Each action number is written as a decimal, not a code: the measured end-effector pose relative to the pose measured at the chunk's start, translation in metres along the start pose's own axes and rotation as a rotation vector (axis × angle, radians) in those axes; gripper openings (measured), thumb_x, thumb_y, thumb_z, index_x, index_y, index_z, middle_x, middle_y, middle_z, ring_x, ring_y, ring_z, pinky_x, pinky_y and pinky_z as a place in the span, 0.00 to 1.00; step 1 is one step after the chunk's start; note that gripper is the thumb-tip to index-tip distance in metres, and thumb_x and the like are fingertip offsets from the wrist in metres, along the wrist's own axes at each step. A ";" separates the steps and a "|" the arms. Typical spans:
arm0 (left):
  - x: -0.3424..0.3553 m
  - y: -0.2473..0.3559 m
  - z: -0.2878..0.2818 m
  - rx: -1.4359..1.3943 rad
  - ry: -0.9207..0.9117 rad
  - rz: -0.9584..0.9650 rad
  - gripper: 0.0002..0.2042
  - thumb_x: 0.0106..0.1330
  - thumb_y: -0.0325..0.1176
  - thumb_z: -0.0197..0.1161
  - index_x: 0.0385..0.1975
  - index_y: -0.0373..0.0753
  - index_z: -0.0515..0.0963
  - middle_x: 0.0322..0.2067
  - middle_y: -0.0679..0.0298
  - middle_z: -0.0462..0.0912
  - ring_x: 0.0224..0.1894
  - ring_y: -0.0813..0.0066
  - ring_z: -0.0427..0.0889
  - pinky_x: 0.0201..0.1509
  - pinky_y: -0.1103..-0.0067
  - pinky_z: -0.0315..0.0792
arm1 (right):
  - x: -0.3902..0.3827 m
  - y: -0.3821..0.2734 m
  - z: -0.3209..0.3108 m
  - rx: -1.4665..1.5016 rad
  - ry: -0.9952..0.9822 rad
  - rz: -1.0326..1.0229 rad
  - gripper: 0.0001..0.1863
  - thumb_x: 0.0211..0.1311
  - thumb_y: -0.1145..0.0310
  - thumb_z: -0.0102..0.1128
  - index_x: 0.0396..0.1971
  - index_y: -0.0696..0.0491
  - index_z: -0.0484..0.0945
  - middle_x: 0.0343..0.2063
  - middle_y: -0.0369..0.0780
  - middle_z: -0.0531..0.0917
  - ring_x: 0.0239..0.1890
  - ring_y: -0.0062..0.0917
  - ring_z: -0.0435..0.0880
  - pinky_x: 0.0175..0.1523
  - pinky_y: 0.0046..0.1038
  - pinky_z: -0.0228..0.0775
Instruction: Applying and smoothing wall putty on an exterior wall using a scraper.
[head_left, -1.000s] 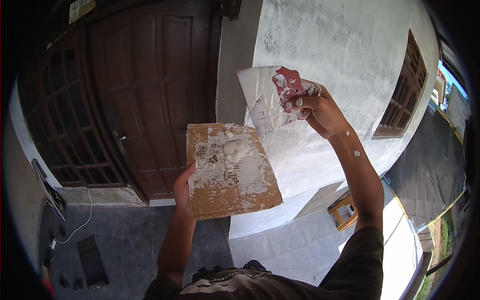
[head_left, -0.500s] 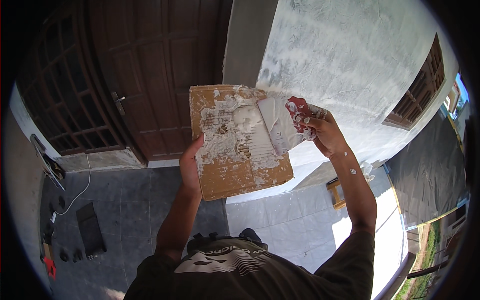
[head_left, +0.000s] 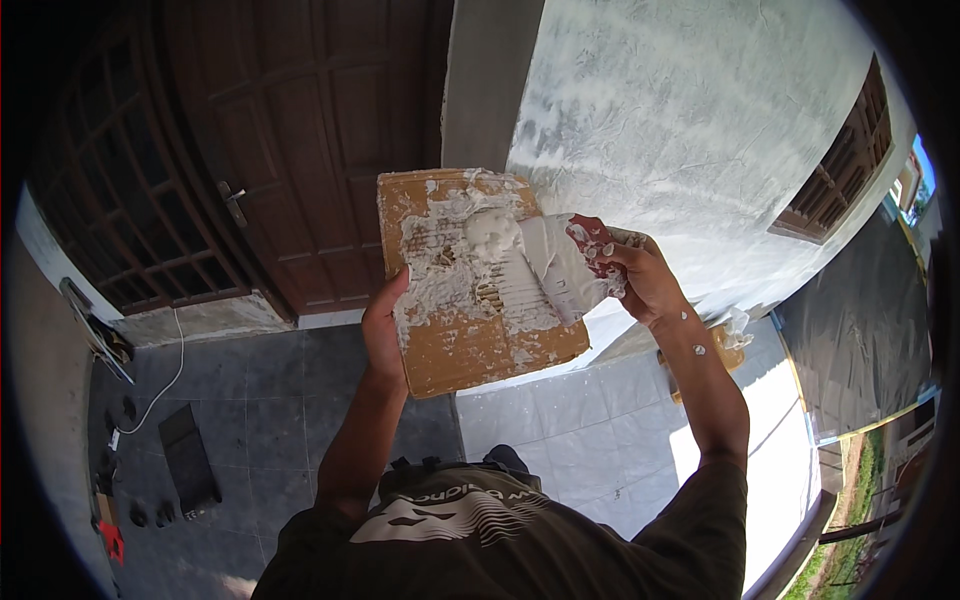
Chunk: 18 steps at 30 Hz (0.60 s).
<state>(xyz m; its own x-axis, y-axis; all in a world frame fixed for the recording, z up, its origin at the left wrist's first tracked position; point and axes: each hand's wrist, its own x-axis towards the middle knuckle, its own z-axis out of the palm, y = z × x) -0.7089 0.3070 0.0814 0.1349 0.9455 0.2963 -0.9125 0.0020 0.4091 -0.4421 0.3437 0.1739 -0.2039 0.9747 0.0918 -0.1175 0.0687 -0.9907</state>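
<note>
My left hand [head_left: 383, 320] grips the left edge of a cardboard sheet [head_left: 455, 355], which is smeared with white paste and torn to its ribbing in patches. A thicker blob of paste [head_left: 492, 235] lies on its upper middle. My right hand [head_left: 640, 270] is closed on a wide scraper [head_left: 553, 268] with a red, paste-spattered grip and a whitened blade. That blade lies across the right half of the cardboard, beside the blob. Dabs of paste stick to my right fingers and forearm.
A wooden door [head_left: 290, 150] and barred window [head_left: 120, 180] stand left. A white-grey wall [head_left: 650, 110] with a shuttered window [head_left: 838, 160] is right, above a stool [head_left: 720, 355] and dark sheeting [head_left: 860, 330]. A cable [head_left: 165, 385], black mat [head_left: 188, 455] and small dark objects lie on tiles.
The scraper has come down from above and right of the cardboard onto its right half, shifting slightly rightward since half a second ago. The cardboard sits higher in view than a second ago.
</note>
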 end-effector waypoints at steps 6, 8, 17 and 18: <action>0.005 -0.001 -0.008 -0.090 -0.026 -0.028 0.19 0.65 0.37 0.46 0.51 0.33 0.67 0.47 0.57 0.75 0.47 0.65 0.76 0.52 0.70 0.68 | 0.005 -0.001 -0.006 0.154 -0.043 0.051 0.18 0.51 0.76 0.51 0.44 0.64 0.72 0.38 0.41 0.80 0.39 0.24 0.80 0.46 0.24 0.72; 0.010 -0.001 -0.010 -0.143 -0.069 -0.030 0.18 0.66 0.36 0.46 0.51 0.31 0.68 0.47 0.56 0.76 0.47 0.65 0.76 0.53 0.70 0.69 | 0.006 -0.005 -0.005 0.193 -0.032 0.030 0.17 0.51 0.76 0.50 0.43 0.63 0.72 0.38 0.41 0.80 0.38 0.23 0.80 0.46 0.24 0.72; 0.020 0.005 0.018 -0.247 -0.246 -0.083 0.19 0.66 0.36 0.45 0.51 0.31 0.67 0.48 0.54 0.75 0.49 0.63 0.75 0.54 0.68 0.68 | 0.000 -0.045 -0.005 0.288 -0.015 -0.015 0.21 0.50 0.73 0.51 0.47 0.60 0.71 0.41 0.40 0.79 0.42 0.25 0.80 0.49 0.25 0.71; 0.020 0.005 0.025 -0.219 -0.172 -0.063 0.19 0.66 0.36 0.45 0.51 0.31 0.67 0.48 0.54 0.75 0.49 0.63 0.75 0.54 0.68 0.68 | -0.001 -0.053 -0.004 0.310 -0.011 -0.065 0.21 0.50 0.73 0.51 0.47 0.60 0.71 0.41 0.40 0.79 0.41 0.24 0.80 0.48 0.24 0.72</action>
<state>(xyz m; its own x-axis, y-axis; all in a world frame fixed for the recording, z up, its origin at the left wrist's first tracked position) -0.7014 0.3176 0.1107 0.2407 0.8721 0.4261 -0.9594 0.1474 0.2404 -0.4318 0.3400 0.2255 -0.1967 0.9679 0.1565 -0.4209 0.0608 -0.9051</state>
